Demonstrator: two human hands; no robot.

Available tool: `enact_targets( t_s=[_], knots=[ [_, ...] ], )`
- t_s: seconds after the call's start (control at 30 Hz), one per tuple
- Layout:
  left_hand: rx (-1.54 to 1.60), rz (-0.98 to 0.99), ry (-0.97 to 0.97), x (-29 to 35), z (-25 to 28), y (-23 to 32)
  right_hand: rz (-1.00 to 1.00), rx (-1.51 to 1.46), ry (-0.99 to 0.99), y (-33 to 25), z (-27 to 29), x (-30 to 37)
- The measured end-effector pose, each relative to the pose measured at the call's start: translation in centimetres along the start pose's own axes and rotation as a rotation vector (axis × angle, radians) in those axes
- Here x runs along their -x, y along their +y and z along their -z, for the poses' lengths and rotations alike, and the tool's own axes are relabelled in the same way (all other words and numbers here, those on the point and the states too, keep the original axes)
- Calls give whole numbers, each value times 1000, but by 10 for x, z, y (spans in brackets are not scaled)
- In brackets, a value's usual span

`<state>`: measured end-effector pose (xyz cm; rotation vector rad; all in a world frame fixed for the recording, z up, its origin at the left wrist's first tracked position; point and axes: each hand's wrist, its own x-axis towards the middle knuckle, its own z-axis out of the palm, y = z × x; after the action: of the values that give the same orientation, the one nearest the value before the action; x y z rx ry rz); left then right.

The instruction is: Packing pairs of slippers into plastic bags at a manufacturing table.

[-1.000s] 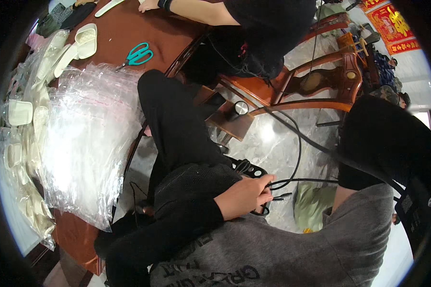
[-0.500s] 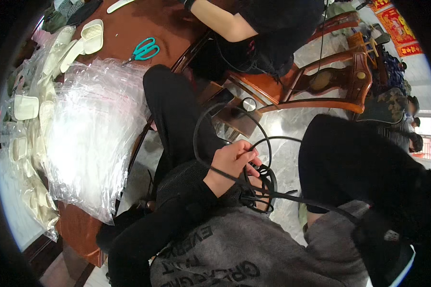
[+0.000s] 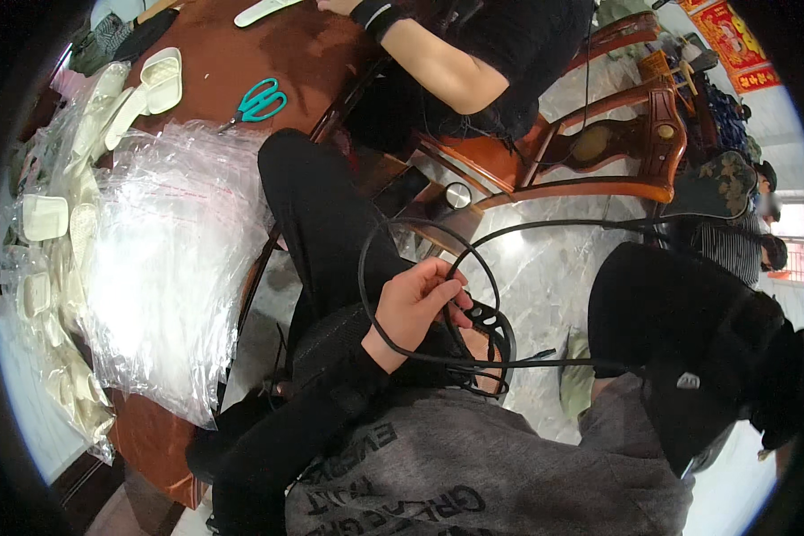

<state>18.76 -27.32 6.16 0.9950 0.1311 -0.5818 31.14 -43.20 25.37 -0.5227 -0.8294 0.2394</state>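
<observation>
Lettering [image 3: 460,498] in dark print slants across the grey sweatshirt [image 3: 545,473] at the bottom. A red poster [image 3: 731,40] with yellow characters hangs at upper right; its writing is too small and bent to make out. The plastic bags [image 3: 165,259] carry thin reddish printed lines near their upper ends, also too fine to read.

The left hand [image 3: 415,308] pinches a black cable [image 3: 554,363] between thumb and fingers, near the middle of the view. The cable makes a wide loop around that hand, and two lengths run off to the right. The right hand cannot be made out, so its state cannot be told.

The table [image 3: 232,54] ends along a dark edge just left of the bent left leg [image 3: 308,205]; the bags lie spread beside that edge. Pale floor [image 3: 545,286] shows to the right of the left hand, bounded above by a wooden chair [image 3: 598,147]. Teal-handled scissors [image 3: 261,101] lie just above the bags, near cream-coloured pieces [image 3: 163,80]. Another person's arm [image 3: 447,62] reaches over the table's far side.
</observation>
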Motion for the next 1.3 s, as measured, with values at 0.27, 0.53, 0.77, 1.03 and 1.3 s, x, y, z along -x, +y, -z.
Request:
enact_targets(
  t_s=[0.27,0.53,0.77,1.03,1.3],
  knots=[
    [-167,65,-118,-9,10,-8,-38,-141,-117,19,-2,-47],
    [42,44,-129,31,62,13,100,235,42,83,8,-96],
    [-995,-243,-93,134,107,38,-51,258,209,177,10,-131],
    [-758,-835,645,160,64,122,-316,856,-48,306,-66,-130],
    [-1280,-1098,870,150,94,166,-127,1447,-771,403,-100,-73]
  ],
)
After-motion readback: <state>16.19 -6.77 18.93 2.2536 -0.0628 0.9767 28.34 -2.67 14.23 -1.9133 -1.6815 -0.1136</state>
